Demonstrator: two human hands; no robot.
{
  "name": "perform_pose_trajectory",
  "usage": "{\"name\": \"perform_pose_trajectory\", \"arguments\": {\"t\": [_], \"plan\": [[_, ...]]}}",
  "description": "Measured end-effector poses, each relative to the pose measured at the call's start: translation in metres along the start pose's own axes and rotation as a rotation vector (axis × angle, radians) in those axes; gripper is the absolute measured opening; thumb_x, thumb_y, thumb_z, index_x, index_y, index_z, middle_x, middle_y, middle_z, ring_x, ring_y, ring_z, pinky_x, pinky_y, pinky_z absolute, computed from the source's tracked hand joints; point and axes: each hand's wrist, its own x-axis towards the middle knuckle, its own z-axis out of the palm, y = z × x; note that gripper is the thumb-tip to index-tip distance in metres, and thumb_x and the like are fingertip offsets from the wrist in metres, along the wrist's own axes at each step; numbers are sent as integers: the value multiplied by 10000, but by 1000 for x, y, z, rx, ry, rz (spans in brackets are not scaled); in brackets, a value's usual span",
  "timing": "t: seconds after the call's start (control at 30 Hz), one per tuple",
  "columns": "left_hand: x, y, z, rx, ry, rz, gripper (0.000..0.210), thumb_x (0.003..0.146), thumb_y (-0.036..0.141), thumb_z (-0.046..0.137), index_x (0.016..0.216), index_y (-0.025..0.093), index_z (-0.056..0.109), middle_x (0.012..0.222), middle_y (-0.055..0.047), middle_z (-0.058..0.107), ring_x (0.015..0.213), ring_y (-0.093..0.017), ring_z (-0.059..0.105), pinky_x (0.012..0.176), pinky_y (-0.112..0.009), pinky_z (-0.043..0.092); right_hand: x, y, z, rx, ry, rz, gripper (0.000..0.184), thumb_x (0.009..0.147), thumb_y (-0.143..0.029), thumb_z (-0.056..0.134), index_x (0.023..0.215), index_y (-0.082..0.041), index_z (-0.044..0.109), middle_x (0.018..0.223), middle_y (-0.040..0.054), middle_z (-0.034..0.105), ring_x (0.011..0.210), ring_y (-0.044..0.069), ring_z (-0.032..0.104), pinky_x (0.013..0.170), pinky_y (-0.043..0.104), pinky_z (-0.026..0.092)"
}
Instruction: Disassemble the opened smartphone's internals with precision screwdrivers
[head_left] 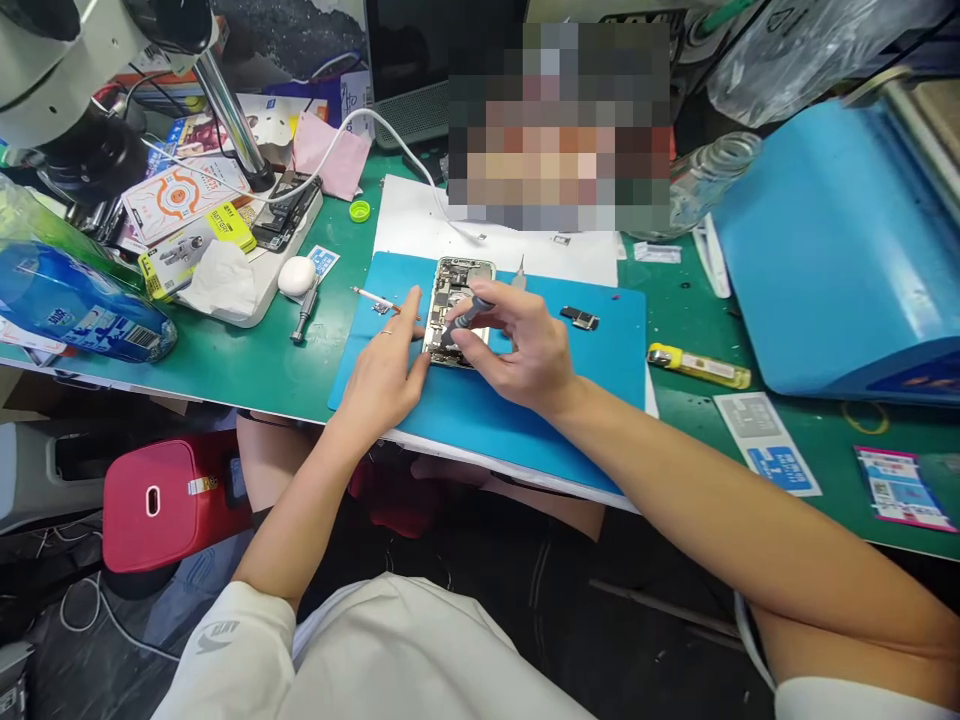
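Note:
An opened smartphone (441, 300) lies on a blue work mat, its inner boards and parts showing. My right hand (529, 345) grips a grey screwdriver (470, 312) between thumb and fingers, its lower end down over the phone's lower half. A pointed silver tip (520, 270) juts up behind this hand; whether the hand holds that tool too, I cannot tell. My left hand (382, 370) rests at the phone's left edge, fingers stretched out, the thumb by the lower left corner. Beside those fingers lies a thin white pen-like tool (375, 297). A small dark phone part (580, 318) is on the mat's right.
Left of the mat are another screwdriver (306, 312), a white round object (297, 276) and a blue bottle (82, 300). A microscope (97, 150) overhangs the left side. To the right lie a yellow cutter knife (697, 366) and a large blue machine (795, 250).

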Motion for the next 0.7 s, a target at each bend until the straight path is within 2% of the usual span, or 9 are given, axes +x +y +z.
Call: {"name": "perform_pose_trajectory", "arguments": {"t": [0.13,0.27,0.5,0.7], "plan": [[0,1,-1,-8,-10,-17,755,988,192,484,1672,156,169,1626,-192,467,1305,-287,624,1079,-413,489,1,0,1,-39,-4,9,592,983,-173,665,1522,-301,455,1240,57,735,951,199,791,802,317,712],[-1,0,-1,-3,-5,-6,752,997,201,482,1677,209,162,1611,-168,494,1312,-287,623,1076,-415,492,3,0,1,-46,-13,-6,592,985,-169,663,1522,-299,452,1193,55,743,922,194,794,793,315,715],[-1,0,-1,12,-6,-15,751,995,201,486,1676,202,169,1608,-169,497,1300,-286,631,1066,-404,499,2,0,3,7,35,19,560,988,-211,678,1508,-311,498,1225,47,744,910,190,792,806,321,713],[-1,1,-1,10,-9,-18,758,994,197,486,1678,201,161,1651,-169,445,1296,-280,633,1063,-401,496,2,0,1,7,9,26,572,989,-181,664,1517,-301,482,1254,47,740,923,196,792,811,331,711]]}}
